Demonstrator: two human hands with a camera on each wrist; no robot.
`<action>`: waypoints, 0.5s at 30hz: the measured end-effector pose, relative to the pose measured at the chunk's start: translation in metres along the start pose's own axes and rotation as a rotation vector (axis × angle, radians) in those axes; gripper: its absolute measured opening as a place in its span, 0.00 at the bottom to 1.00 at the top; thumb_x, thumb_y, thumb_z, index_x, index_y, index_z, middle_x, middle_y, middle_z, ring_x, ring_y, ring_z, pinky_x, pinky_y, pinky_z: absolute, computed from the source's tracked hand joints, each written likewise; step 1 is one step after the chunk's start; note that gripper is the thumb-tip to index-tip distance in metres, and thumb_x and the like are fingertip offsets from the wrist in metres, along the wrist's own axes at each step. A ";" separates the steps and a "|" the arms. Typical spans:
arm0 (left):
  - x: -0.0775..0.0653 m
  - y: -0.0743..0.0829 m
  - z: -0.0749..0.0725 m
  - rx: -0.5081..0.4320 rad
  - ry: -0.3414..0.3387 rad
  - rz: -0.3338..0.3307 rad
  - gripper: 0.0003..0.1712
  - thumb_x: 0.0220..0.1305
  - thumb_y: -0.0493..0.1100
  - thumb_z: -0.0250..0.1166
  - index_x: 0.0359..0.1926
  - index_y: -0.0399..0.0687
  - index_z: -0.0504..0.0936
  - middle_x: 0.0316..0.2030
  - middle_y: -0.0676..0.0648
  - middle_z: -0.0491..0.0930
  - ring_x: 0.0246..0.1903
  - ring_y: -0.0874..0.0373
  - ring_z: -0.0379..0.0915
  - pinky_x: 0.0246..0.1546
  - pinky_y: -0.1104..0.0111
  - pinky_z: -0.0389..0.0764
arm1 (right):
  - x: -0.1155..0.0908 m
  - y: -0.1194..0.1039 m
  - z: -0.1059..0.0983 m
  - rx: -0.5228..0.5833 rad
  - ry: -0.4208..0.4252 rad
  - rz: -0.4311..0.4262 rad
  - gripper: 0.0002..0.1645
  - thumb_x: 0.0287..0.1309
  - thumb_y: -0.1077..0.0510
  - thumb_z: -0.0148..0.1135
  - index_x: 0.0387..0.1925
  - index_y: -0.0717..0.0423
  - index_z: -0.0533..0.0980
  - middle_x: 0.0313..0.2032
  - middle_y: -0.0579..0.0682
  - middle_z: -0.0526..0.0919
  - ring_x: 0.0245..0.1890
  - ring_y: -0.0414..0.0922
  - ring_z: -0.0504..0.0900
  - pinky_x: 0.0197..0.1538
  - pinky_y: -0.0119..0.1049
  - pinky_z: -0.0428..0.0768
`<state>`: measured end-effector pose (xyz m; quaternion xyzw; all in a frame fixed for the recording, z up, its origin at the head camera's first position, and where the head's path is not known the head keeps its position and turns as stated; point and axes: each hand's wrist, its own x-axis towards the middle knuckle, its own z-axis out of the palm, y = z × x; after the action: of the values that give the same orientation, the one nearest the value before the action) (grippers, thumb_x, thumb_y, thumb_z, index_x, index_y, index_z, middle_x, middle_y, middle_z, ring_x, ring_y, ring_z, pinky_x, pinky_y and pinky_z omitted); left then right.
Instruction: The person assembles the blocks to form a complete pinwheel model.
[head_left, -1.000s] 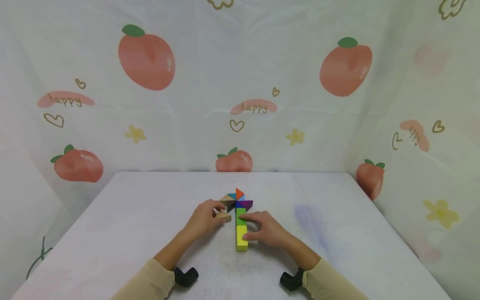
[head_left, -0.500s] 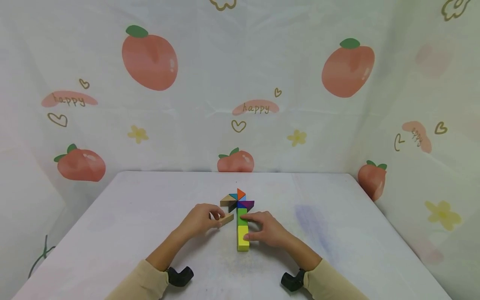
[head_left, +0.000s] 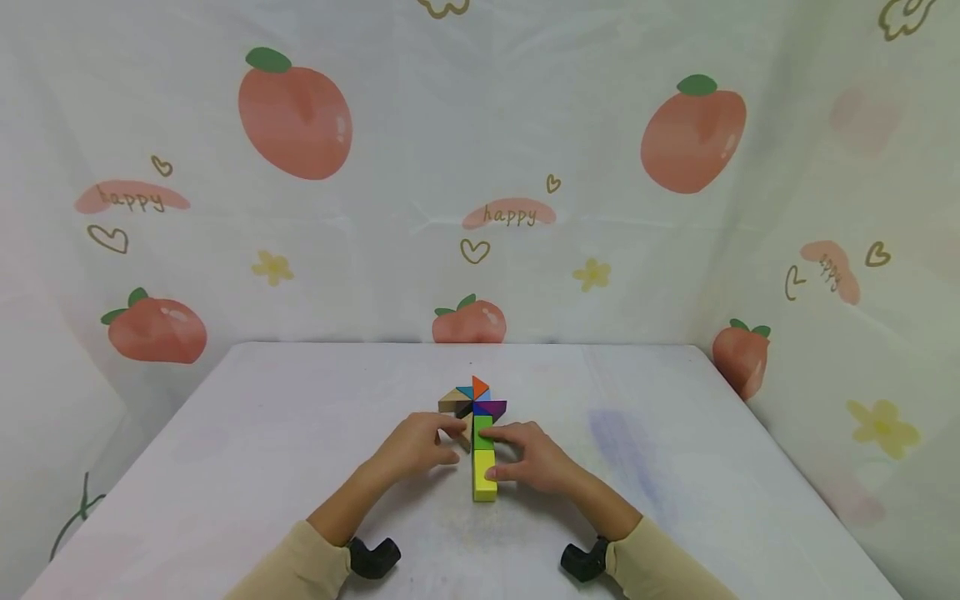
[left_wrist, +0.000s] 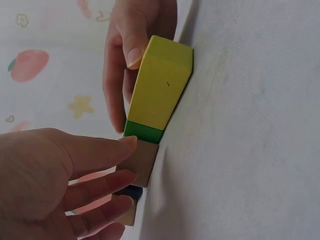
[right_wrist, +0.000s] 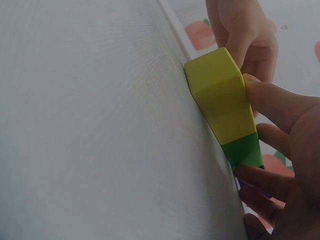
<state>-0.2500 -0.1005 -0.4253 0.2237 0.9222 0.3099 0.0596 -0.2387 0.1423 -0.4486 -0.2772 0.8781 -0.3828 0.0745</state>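
Note:
In the head view, a green block point(head_left: 483, 434) and a yellow block point(head_left: 484, 479) lie end to end on the white table. My left hand point(head_left: 412, 446) touches a plain wooden triangular block point(head_left: 467, 435) beside the green block's left side; its thumb sits apart from that piece. The wooden block point(left_wrist: 141, 162) shows under the fingers in the left wrist view. From the right, my right hand point(head_left: 536, 458) rests its index finger on the green block and its thumb on the yellow block point(right_wrist: 222, 102). Its other fingers extend along the row in the right wrist view.
Beyond the green block, small triangular blocks fan out like a pinwheel: an orange one point(head_left: 479, 388), a purple one point(head_left: 492, 408), a tan one point(head_left: 454, 401) and several blue or dark ones. A fruit-print cloth point(head_left: 390, 275) hangs behind the table point(head_left: 300, 433).
My left hand has turned the wooden triangular block and moved it right, up against the green block; its thumb has come off it. The right hand stays in place.

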 end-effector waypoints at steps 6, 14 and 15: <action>0.002 0.003 0.002 0.016 0.003 0.016 0.31 0.51 0.42 0.76 0.58 0.49 0.81 0.42 0.54 0.83 0.34 0.60 0.72 0.33 0.70 0.76 | -0.001 -0.001 -0.001 -0.003 0.005 -0.011 0.37 0.54 0.44 0.71 0.64 0.48 0.73 0.61 0.48 0.75 0.60 0.51 0.68 0.60 0.55 0.66; 0.004 0.002 0.005 0.012 0.009 -0.011 0.34 0.51 0.43 0.76 0.61 0.50 0.79 0.43 0.54 0.82 0.33 0.60 0.71 0.32 0.70 0.76 | 0.000 -0.002 0.000 0.002 0.000 -0.014 0.37 0.54 0.44 0.71 0.64 0.49 0.73 0.61 0.47 0.75 0.59 0.51 0.68 0.60 0.54 0.66; 0.004 0.001 0.005 0.011 0.010 -0.012 0.34 0.51 0.43 0.76 0.61 0.50 0.79 0.43 0.54 0.82 0.33 0.60 0.71 0.32 0.70 0.76 | 0.000 -0.002 0.000 0.001 -0.001 -0.016 0.37 0.54 0.44 0.71 0.64 0.49 0.73 0.61 0.47 0.75 0.59 0.51 0.68 0.60 0.54 0.66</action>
<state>-0.2521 -0.0949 -0.4284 0.2170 0.9254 0.3056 0.0556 -0.2379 0.1417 -0.4473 -0.2842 0.8756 -0.3838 0.0719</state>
